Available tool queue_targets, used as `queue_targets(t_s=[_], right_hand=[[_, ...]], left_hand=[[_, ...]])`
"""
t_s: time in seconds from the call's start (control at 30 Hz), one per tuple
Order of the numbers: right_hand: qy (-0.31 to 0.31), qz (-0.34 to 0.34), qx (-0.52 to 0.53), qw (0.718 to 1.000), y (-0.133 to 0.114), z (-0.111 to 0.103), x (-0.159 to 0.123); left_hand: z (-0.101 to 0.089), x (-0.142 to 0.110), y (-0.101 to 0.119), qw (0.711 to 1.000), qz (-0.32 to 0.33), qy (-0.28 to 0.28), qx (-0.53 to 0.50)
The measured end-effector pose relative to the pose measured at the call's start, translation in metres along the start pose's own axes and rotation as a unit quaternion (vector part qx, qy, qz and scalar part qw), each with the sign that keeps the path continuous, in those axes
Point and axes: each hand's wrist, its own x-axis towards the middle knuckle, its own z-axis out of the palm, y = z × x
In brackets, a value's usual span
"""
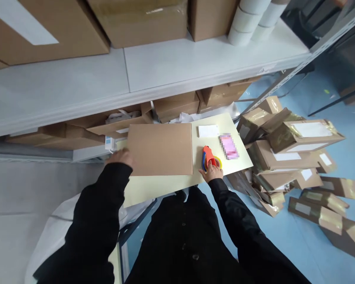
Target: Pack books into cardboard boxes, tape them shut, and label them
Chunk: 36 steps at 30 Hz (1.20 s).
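A flat, closed cardboard box lies on a pale yellow tabletop in front of me. At its left edge is my left hand, smeared by motion, so how its fingers are set is hard to make out. My right hand is on an orange and blue tape dispenser to the right of the box, fingers at its handle and thumb out to the side. Part of a yellow tape roll shows beside those fingers. The hand hides the dispenser's near end.
Above the tabletop runs a grey shelf with large cartons and white rolls. A white slip and a blurred pink item lie on the right side. Several taped cardboard boxes are heaped on the blue floor.
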Motion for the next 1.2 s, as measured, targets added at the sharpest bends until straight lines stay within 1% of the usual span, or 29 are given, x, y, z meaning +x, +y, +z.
queue_targets(t_s=[0.03, 0.07, 0.1, 0.13, 0.17, 0.2, 0.23, 0.27, 0.3, 0.37, 0.43, 0.5, 0.53, 0.57, 0.63, 0.67, 0.7, 0.73, 0.77, 0.8, 0.83, 0.9, 0.93, 0.97, 1.0, 1.07, 1.13, 1.2], right_hand=[[-0.014, 0.0, -0.007, 1.0, -0.003, 0.002, 0.002], [-0.027, -0.002, -0.01, 1.0, -0.005, 0.004, 0.003], [-0.041, -0.006, -0.01, 0.999, -0.007, 0.005, 0.005], [-0.057, -0.01, -0.005, 0.998, -0.007, 0.006, 0.006], [-0.07, -0.014, 0.002, 0.997, -0.007, 0.007, 0.007], [-0.079, -0.018, 0.014, 0.997, -0.005, 0.006, 0.006], [-0.079, -0.025, 0.033, 0.996, -0.001, 0.005, 0.005], [-0.07, -0.033, 0.06, 0.995, 0.005, 0.002, 0.003], [-0.054, -0.037, 0.098, 0.993, 0.012, -0.001, 0.0], [-0.022, -0.03, 0.205, 0.978, 0.03, -0.008, -0.006], [-0.02, -0.015, 0.333, 0.943, 0.049, -0.015, -0.01], [-0.04, -0.009, 0.449, 0.893, 0.065, -0.019, -0.008], [-0.05, -0.011, 0.498, 0.866, 0.07, -0.019, -0.006], [-0.057, -0.011, 0.539, 0.84, 0.073, -0.019, -0.002], [-0.065, -0.005, 0.596, 0.8, 0.077, -0.018, 0.006], [-0.067, -0.005, 0.614, 0.787, 0.078, -0.018, 0.01], [-0.066, -0.006, 0.625, 0.778, 0.078, -0.018, 0.014], [-0.066, -0.01, 0.632, 0.772, 0.079, -0.019, 0.018], [-0.066, -0.016, 0.635, 0.769, 0.079, -0.021, 0.022], [-0.065, -0.022, 0.637, 0.768, 0.08, -0.023, 0.025], [-0.063, -0.027, 0.638, 0.767, 0.082, -0.026, 0.029], [-0.057, -0.038, 0.639, 0.767, 0.083, -0.032, 0.035], [-0.053, -0.044, 0.639, 0.766, 0.083, -0.034, 0.039], [-0.051, -0.05, 0.64, 0.765, 0.082, -0.036, 0.042], [-0.051, -0.054, 0.642, 0.763, 0.081, -0.038, 0.045], [-0.052, -0.053, 0.644, 0.762, 0.076, -0.041, 0.049], [-0.054, -0.03, 0.638, 0.768, 0.067, -0.045, 0.051], [-0.064, 0.011, 0.63, 0.774, 0.059, -0.05, 0.052]], left_hand=[[0.013, 0.02, 0.026, 0.997, 0.036, -0.019, 0.068], [0.029, 0.039, 0.052, 0.989, 0.093, -0.036, 0.111], [0.047, 0.057, 0.076, 0.978, 0.15, -0.06, 0.132], [0.065, 0.073, 0.096, 0.968, 0.188, -0.091, 0.142], [0.082, 0.085, 0.111, 0.961, 0.199, -0.122, 0.15], [0.096, 0.093, 0.12, 0.959, 0.193, -0.135, 0.155], [0.107, 0.096, 0.125, 0.96, 0.181, -0.144, 0.159], [0.113, 0.095, 0.124, 0.961, 0.166, -0.144, 0.165], [0.116, 0.09, 0.12, 0.963, 0.152, -0.14, 0.172], [0.114, 0.07, 0.108, 0.961, 0.127, -0.139, 0.201], [0.105, 0.043, 0.098, 0.952, 0.087, -0.153, 0.249], [0.096, 0.018, 0.098, 0.941, 0.038, -0.169, 0.292], [0.094, 0.007, 0.104, 0.938, 0.028, -0.165, 0.304], [0.092, 0.0, 0.113, 0.939, 0.034, -0.154, 0.306], [0.096, -0.007, 0.141, 0.948, 0.089, -0.129, 0.276], [0.101, -0.006, 0.157, 0.955, 0.119, -0.137, 0.236], [0.108, -0.003, 0.173, 0.957, 0.135, -0.17, 0.191], [0.117, 0.001, 0.188, 0.958, 0.126, -0.21, 0.15], [0.127, 0.007, 0.2, 0.958, 0.093, -0.246, 0.116], [0.139, 0.013, 0.21, 0.953, 0.045, -0.285, 0.093], [0.15, 0.019, 0.217, 0.94, -0.003, -0.333, 0.074], [0.169, 0.029, 0.223, 0.904, -0.08, -0.42, 0.025], [0.177, 0.033, 0.223, 0.887, -0.103, -0.451, 0.003], [0.183, 0.036, 0.224, 0.876, -0.115, -0.467, -0.013], [0.187, 0.038, 0.224, 0.873, -0.119, -0.472, -0.018], [0.191, 0.042, 0.226, 0.884, -0.107, -0.455, 0.006], [0.192, 0.047, 0.23, 0.895, -0.078, -0.433, 0.067], [0.193, 0.051, 0.234, 0.893, -0.033, -0.423, 0.151]])
